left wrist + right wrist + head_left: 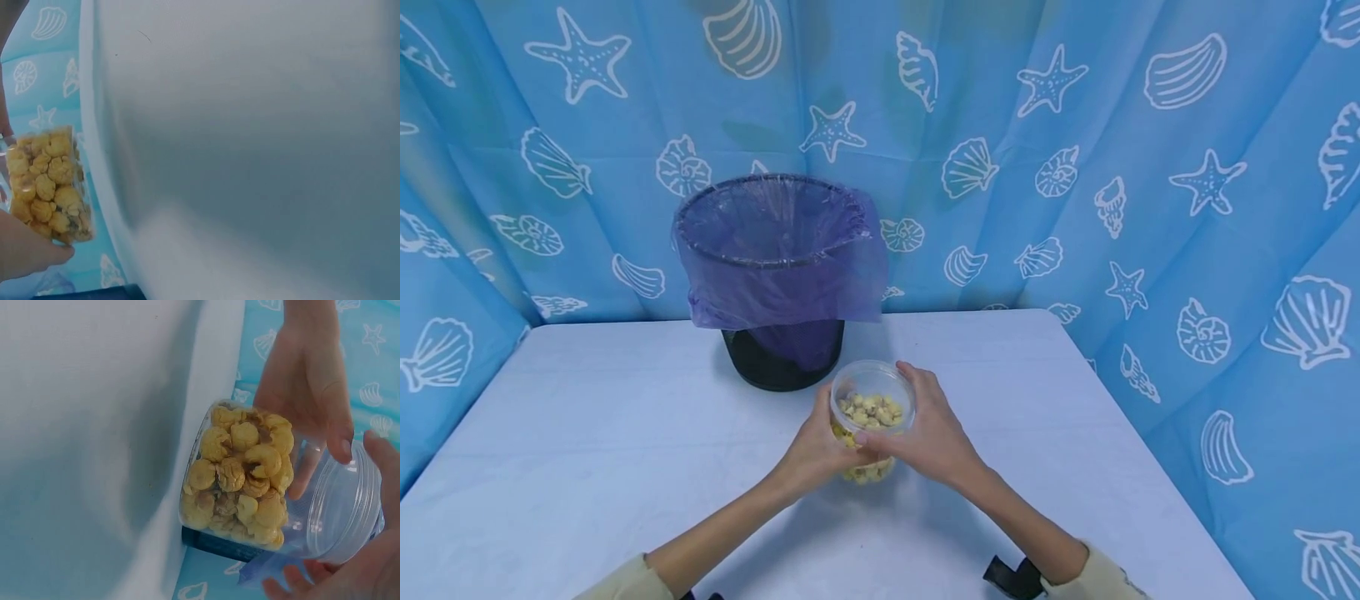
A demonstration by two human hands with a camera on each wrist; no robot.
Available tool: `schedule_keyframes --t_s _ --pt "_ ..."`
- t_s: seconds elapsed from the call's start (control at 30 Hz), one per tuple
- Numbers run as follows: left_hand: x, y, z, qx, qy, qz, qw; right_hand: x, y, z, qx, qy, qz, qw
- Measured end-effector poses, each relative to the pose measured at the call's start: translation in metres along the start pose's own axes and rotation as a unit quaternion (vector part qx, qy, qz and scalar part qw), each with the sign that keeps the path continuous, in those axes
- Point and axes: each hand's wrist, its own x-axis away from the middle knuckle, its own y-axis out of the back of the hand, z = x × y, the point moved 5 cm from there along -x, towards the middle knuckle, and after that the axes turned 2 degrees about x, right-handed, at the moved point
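A clear plastic jar of popcorn (874, 417) is held off the table between both hands in the head view. My left hand (820, 440) grips its left side. My right hand (931, 425) holds it around the top, its thumb across the front of the rim. Yellow popcorn (240, 475) packs the lower body in the right wrist view, while the wide clear neck looks bare of it. Whether a clear lid covers the mouth, I cannot tell. In the left wrist view, part of the jar (47, 187) shows at the left edge, with my left hand (28, 250) against it.
A black bin (782, 358) stands behind the jar, left of middle, lined with a purple plastic bag (782, 292) folded over its rim. White cloth covers the table (587, 433). A blue curtain (985, 125) with shell prints hangs behind. A black object (1015, 577) sits by the right sleeve.
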Motion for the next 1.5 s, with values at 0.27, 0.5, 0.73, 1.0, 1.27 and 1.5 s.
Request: schedule_keyframes --t_s 0.27,0.5,0.73,1.0,1.27,1.5 --pt "0.000 0.001 0.001 0.005 -0.002 0.035 0.9994 -0.007 0.006 -0.004 -0.050 0.045 0.075 0.995" --pt "0.000 0.000 0.003 0.004 -0.004 0.069 0.9976 -0.009 0.014 -0.005 -0.092 0.093 0.132 0.983" --pt "0.001 0.005 0.004 -0.017 0.000 0.054 0.9984 -0.017 0.020 -0.016 -0.103 0.111 0.102 0.983" --pt "0.002 0.012 0.008 -0.024 -0.002 0.030 0.9993 -0.025 0.037 -0.042 -0.085 0.070 0.062 0.992" --pt "0.004 0.023 0.008 -0.015 -0.013 0.026 0.9995 -0.024 0.048 -0.080 -0.042 0.011 0.053 0.998" --pt "0.007 0.033 0.008 -0.011 -0.010 0.023 0.9996 -0.021 0.046 -0.118 0.022 -0.072 0.089 0.993"
